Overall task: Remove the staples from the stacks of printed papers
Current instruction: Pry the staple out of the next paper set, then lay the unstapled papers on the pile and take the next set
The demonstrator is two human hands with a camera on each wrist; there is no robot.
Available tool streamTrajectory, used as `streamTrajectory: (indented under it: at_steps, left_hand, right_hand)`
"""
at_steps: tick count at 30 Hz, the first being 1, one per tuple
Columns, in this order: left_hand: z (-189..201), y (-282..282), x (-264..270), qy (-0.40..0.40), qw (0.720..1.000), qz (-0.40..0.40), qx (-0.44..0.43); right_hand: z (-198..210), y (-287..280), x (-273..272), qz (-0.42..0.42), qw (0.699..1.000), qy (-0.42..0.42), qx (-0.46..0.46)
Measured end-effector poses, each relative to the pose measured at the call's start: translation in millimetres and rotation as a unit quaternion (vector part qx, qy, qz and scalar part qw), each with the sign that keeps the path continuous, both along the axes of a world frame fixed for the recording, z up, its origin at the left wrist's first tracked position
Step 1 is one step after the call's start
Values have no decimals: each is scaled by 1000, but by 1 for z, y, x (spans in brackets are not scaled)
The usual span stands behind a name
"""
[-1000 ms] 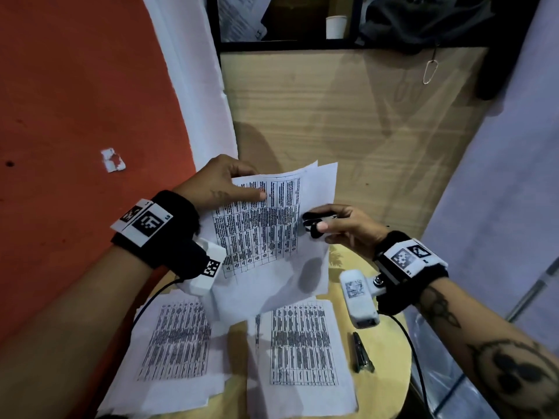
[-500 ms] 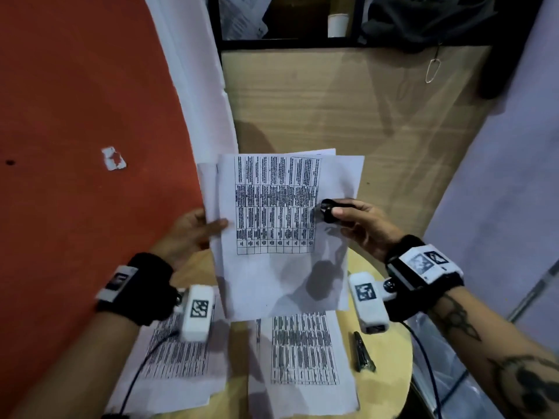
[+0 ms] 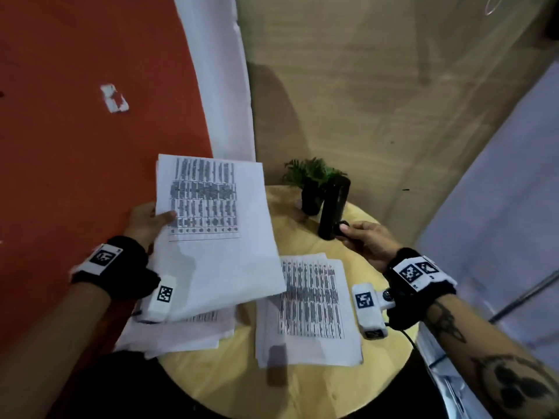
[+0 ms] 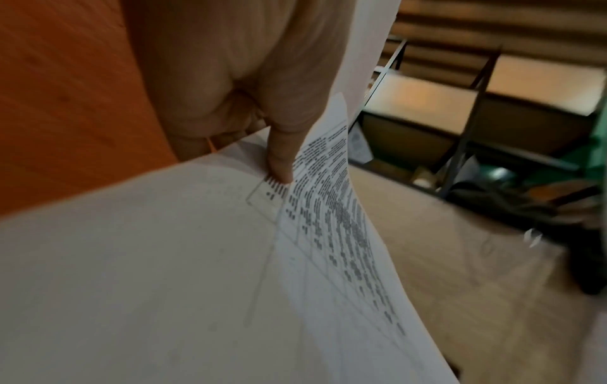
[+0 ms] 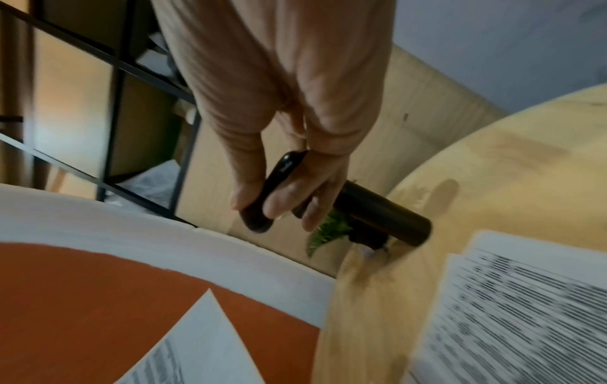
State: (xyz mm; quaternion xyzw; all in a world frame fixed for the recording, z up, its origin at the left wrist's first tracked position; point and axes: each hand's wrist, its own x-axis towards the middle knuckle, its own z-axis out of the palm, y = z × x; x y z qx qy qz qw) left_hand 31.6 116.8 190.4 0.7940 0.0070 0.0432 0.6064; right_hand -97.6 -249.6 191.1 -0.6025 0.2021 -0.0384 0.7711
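Note:
My left hand [image 3: 161,218] holds a stack of printed papers [image 3: 217,243] by its left edge, lifted above the table's left side. In the left wrist view the thumb [image 4: 279,166] presses on the top sheet [image 4: 164,259]; the fingers are hidden behind it. My right hand [image 3: 348,232] grips a small black staple remover [image 3: 341,227] apart from the held papers, beside a black cylinder [image 3: 334,210]. The right wrist view shows the fingers [image 5: 282,200] curled round the staple remover [image 5: 269,189]. No staple is visible.
A round pale wooden table [image 3: 302,388] carries a second paper stack [image 3: 311,306] in the middle and a third [image 3: 181,334] under the held one. A small green plant [image 3: 314,173] in a dark pot stands at the back. Left is an orange wall [image 3: 75,146].
My left hand has brought the papers down and left, toward the left stack. My right hand with the staple remover has left the papers and moved right, to the black cylinder.

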Motion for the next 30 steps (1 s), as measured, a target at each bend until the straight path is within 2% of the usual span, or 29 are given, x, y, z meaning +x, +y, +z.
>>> streamTrajectory:
  at_steps: [3, 6, 11, 13, 16, 18, 21, 23, 24, 26, 27, 28, 30]
  left_hand:
    - [-38, 27, 14, 58, 995, 32, 71]
    - [-80, 47, 32, 119, 978, 38, 164]
    - [-140, 67, 55, 231, 948, 24, 219]
    - [-149, 66, 54, 255, 935, 45, 244]
    - [-158, 65, 60, 265, 909, 72, 314]
    - [-157, 67, 60, 257, 891, 25, 373]
    - [-155, 70, 58, 231, 841, -66, 484]
    - [-159, 69, 64, 208, 810, -64, 544]
    - [-158, 61, 68, 179, 823, -24, 538]
    - [-157, 35, 78, 102, 875, 87, 466]
    - [-157, 13, 77, 56, 885, 103, 450]
    - [-158, -14, 71, 6, 897, 85, 434]
    - [-162, -68, 54, -72, 911, -25, 404]
  right_hand:
    - [-44, 5, -3, 16, 996, 81, -21]
    - [-83, 13, -5, 49, 984, 154, -71]
    - [-135, 23, 0, 49, 956, 241, -159]
    - [-149, 26, 2, 92, 919, 284, -257]
    - [-168, 33, 3, 183, 836, 311, -413]
    - [-176, 37, 1, 239, 795, 306, -466]
    - [-177, 38, 2, 308, 740, 307, -513]
    - [-176, 37, 8, 336, 721, 314, -518]
    - [-175, 36, 11, 342, 722, 324, -507]
    - [-176, 34, 16, 348, 727, 333, -489]
    - [-176, 34, 17, 354, 722, 333, -492]
    - [-176, 34, 18, 361, 713, 332, -501]
    - [-178, 37, 17, 372, 696, 327, -519]
